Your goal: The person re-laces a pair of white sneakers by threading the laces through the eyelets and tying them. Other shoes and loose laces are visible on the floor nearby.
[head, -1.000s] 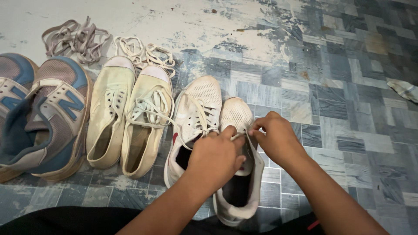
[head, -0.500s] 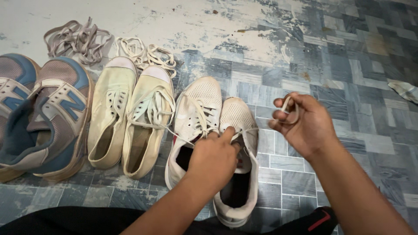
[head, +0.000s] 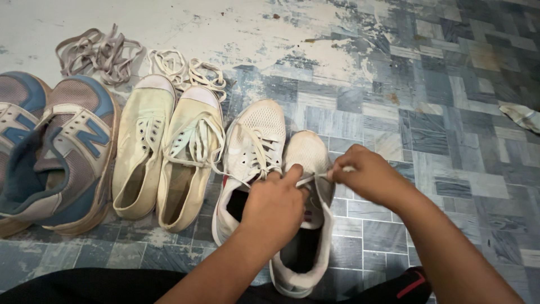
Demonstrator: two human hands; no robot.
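Observation:
A white mesh sneaker lies on the floor in front of me, toe pointing away. My left hand presses on its tongue and lace area, fingers closed over it. My right hand pinches the white shoelace at the sneaker's right side, pulled taut between both hands. Its partner, another white mesh sneaker, sits just left with its laces in place.
A cream canvas pair and a blue-and-grey pair line up to the left. Loose grey laces and white laces lie beyond them. A crumpled cloth is at the right edge. Tiled floor all around.
My right hand had lifted up and right with a loop of lace, and has now come back down to the sneaker's side. The left hand stayed on the shoe.

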